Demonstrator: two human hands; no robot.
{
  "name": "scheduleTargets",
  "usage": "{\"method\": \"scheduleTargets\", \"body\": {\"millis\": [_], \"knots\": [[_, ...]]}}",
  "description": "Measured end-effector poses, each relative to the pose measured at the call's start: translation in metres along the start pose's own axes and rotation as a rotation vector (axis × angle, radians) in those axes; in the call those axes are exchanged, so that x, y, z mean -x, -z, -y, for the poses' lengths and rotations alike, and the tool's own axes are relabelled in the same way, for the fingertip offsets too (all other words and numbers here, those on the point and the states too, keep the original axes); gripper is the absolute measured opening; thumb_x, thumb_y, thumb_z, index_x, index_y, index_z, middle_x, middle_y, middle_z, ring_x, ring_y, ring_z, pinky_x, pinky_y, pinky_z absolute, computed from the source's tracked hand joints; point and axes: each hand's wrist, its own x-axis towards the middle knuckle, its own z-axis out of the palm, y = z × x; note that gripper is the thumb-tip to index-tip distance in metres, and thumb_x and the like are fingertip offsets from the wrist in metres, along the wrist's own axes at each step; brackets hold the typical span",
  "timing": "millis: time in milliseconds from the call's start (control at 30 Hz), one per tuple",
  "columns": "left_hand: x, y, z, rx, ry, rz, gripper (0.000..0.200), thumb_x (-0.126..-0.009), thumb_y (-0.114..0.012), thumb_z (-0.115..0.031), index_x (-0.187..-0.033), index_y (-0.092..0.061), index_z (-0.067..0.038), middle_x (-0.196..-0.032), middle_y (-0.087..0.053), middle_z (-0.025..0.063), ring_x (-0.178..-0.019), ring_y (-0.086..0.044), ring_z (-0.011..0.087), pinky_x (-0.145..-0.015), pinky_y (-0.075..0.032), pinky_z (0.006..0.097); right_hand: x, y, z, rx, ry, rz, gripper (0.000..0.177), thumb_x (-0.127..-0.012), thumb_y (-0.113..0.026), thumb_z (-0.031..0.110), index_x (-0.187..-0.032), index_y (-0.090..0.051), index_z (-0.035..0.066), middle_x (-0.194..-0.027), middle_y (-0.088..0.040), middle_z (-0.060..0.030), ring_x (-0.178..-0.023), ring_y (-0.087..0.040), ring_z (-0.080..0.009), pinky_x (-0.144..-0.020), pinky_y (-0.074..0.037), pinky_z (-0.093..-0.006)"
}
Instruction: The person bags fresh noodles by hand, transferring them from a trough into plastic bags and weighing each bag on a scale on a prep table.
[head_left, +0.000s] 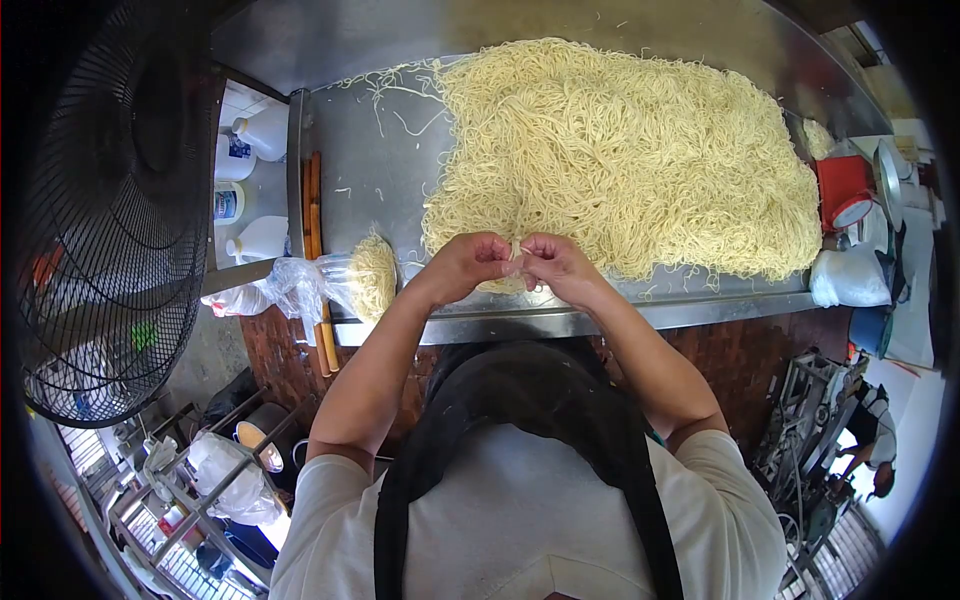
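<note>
A wide, thick heap of pale yellow noodles [620, 150] covers much of the metal table [375, 170]. At the heap's near edge, my left hand [468, 268] and my right hand [557, 268] face each other with fingertips almost touching. Both are closed in a pinch on a few noodle strands between them. Some noodles hang just below my fingers by the table's front edge. Left of my left forearm lies a clear plastic bag [335, 283] with a bundle of noodles [373, 278] bulging from its end.
Wooden rods [316, 220] lie along the table's left edge. Beyond them are white plastic jugs [262, 238] and a large black fan [115, 200]. On the right are a red container [843, 192] and a white bag [850, 278]. Another person [873, 440] is at far lower right.
</note>
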Motion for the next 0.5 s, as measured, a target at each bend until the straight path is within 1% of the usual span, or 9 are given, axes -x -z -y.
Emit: {"method": "scheduleTargets", "body": {"millis": [67,167,267,300,367,500], "knots": [[0.0,-0.002,-0.001,0.045,-0.001,0.061,0.013,-0.092,-0.07,-0.013,-0.098,-0.063,-0.003,-0.088,-0.063,-0.0033,-0.082,-0.056,0.0061,-0.075,-0.047,0.0248,-0.001,-0.002,0.0,-0.058,-0.01,0.009,0.017,-0.096,-0.064,0.016,-0.086,-0.058,0.003,-0.069,-0.057,-0.0011,-0.063,-0.055,-0.0088,-0.059,-0.047,-0.0251],[0.001,-0.006,0.0,0.076,-0.022,0.058,0.013,-0.092,-0.07,-0.012,-0.099,-0.064,-0.003,-0.089,-0.064,-0.0024,-0.082,-0.058,0.0066,-0.076,-0.047,0.0248,-0.002,-0.001,0.003,-0.079,-0.031,-0.007,0.016,-0.096,-0.064,0.015,-0.089,-0.059,0.002,-0.07,-0.057,-0.0016,-0.064,-0.056,-0.0089,-0.06,-0.048,-0.0254],[0.002,-0.007,-0.005,-0.082,0.015,-0.049,0.012,-0.093,-0.069,-0.013,-0.098,-0.064,-0.003,-0.088,-0.066,-0.001,-0.083,-0.059,0.0078,-0.076,-0.048,0.0251,-0.001,-0.01,0.012,-0.106,-0.015,-0.063,0.014,-0.096,-0.066,0.014,-0.094,-0.06,0.002,-0.073,-0.059,-0.0018,-0.067,-0.058,-0.0092,-0.061,-0.049,-0.0257],[0.0,-0.005,0.0,-0.061,0.005,-0.065,0.012,-0.094,-0.068,-0.014,-0.098,-0.064,-0.003,-0.087,-0.065,-0.0007,-0.082,-0.06,0.0081,-0.076,-0.049,0.0254,0.001,-0.012,0.015,-0.121,-0.003,-0.09,0.014,-0.095,-0.066,0.014,-0.095,-0.061,0.002,-0.074,-0.059,-0.0018,-0.068,-0.059,-0.0093,-0.062,-0.049,-0.0259],[-0.006,-0.001,0.013,-0.018,-0.016,-0.095,0.013,-0.095,-0.066,-0.015,-0.097,-0.065,-0.002,-0.086,-0.065,-0.0002,-0.08,-0.06,0.0087,-0.076,-0.049,0.026,0.003,-0.011,0.013,-0.048,-0.005,-0.07,0.013,-0.095,-0.067,0.014,-0.097,-0.062,0.001,-0.075,-0.06,-0.0016,-0.07,-0.06,-0.0097,-0.063,-0.05,-0.0258],[-0.003,-0.003,0.005,-0.071,-0.009,-0.119,0.015,-0.096,-0.063,-0.016,-0.096,-0.064,-0.002,-0.085,-0.066,0.0011,-0.078,-0.06,0.0097,-0.074,-0.05,0.0268,0.001,0.0,0.007,0.12,-0.003,-0.009,0.014,-0.095,-0.067,0.014,-0.097,-0.063,0.001,-0.076,-0.061,-0.0014,-0.069,-0.059,-0.0088,-0.06,-0.049,-0.0256]]}}
